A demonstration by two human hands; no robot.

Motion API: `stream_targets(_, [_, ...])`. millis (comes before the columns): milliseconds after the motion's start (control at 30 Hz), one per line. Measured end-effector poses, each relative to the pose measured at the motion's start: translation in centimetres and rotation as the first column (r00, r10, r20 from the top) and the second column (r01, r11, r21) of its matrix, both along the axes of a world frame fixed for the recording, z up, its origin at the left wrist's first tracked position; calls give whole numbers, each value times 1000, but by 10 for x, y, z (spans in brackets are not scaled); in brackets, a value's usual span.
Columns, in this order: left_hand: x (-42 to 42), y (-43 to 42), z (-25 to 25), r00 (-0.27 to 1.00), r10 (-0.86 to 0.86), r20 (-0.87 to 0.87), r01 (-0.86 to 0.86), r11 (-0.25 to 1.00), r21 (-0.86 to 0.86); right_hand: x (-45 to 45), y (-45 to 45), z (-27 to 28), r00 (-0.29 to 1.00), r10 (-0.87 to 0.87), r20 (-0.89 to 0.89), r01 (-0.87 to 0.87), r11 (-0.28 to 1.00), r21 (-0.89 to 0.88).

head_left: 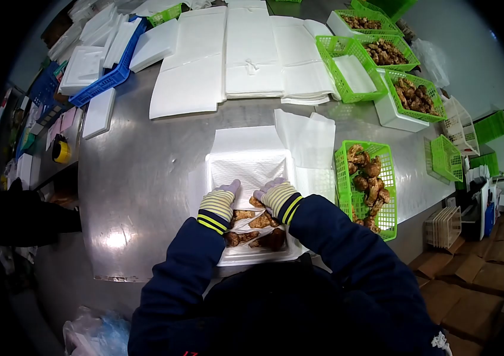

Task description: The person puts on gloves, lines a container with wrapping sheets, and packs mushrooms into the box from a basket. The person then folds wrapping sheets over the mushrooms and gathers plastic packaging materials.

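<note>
A white foam box [209,172] lined with white paper stands in front of me on the metal table. Several brown mushrooms [264,221] lie in its near half, with paper between them. My left hand [222,199], in a striped glove, is over the left side of the box, its fingers at the paper. My right hand [274,194], gloved the same way, is at the right side, just over a mushroom. Whether either hand pinches the paper is too small to tell. To the right, a green basket [392,172] holds more mushrooms.
Stacks of white paper [252,53] lie across the back of the metal table [127,196]. Green baskets of mushrooms [415,98] stand at the back right. A blue crate [107,80] with foam lids is at the back left. Loose paper sheets [308,139] lie behind the box.
</note>
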State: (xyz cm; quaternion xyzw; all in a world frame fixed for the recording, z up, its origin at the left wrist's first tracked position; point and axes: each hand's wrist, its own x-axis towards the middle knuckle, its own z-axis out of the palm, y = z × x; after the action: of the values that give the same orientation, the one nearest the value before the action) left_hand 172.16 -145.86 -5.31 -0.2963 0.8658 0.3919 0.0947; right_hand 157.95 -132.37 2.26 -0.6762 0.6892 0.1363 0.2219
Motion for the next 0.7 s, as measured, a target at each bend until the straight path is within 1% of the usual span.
stream_targets(33, [2,-5,-14,998,23,-50,-22,1000,13,0,-1,0,999,-46,-9,46,999,-15])
stream_targets(67, [5,-10,-28,994,45,-100,-43,999,27,-3,-2,-8,993,-109,40,113,986,-119])
stream_targets(100, [7,-15,-42,987,66,-149,-60,997,41,-4,-2,-17,987,-160,14,160,971,-178])
stream_targets(133, [3,-8,-11,984,-119,-135,73,950,-305,-7,-7,-20,974,-225,-7,219,955,-200])
stream_targets(167, [-4,1,23,957,-285,-59,191,770,-609,-11,-13,-25,957,-289,-26,276,935,-224])
stream_targets(200, [-20,3,54,931,-264,253,352,838,-418,-16,-24,-37,940,-334,-64,321,934,-156])
stream_targets(233, [-28,3,45,935,-235,267,339,815,-470,-21,-35,-48,921,-375,-107,367,926,-89])
stream_targets(300, [-41,0,31,906,-220,361,378,803,-461,-31,-46,-108,870,-468,-154,436,877,-201])
stream_targets(333, [-42,1,23,916,-207,344,365,786,-498,-35,-52,-137,840,-515,-169,467,846,-258])
stream_targets(367, [-46,-1,21,895,-219,389,408,755,-513,-30,-54,-95,830,-548,-99,533,833,-148])
stream_targets(400, [-49,-2,20,894,-205,398,395,779,-486,-30,-55,-70,886,-460,-51,458,888,-52])
stream_targets(433, [-50,-1,21,892,-193,409,384,801,-460,-28,-54,-41,961,-265,-73,272,957,103])
stream_targets(500, [-51,0,28,890,-205,407,390,804,-449,-27,-53,-35,972,-228,-62,235,960,152])
stream_targets(567, [-51,0,28,854,-224,469,416,836,-358,-25,-50,-25,975,-218,-42,221,969,109])
stream_targets(600, [-51,-1,23,867,-209,452,390,850,-355,-27,-47,-20,971,-240,-21,240,960,144])
stream_targets(633, [-50,-4,-8,874,-149,462,347,857,-381,-26,-46,-17,964,-263,-41,266,954,139])
stream_targets(700, [-26,16,47,923,-283,262,380,782,-494,-26,-34,-18,975,-217,-51,221,971,88])
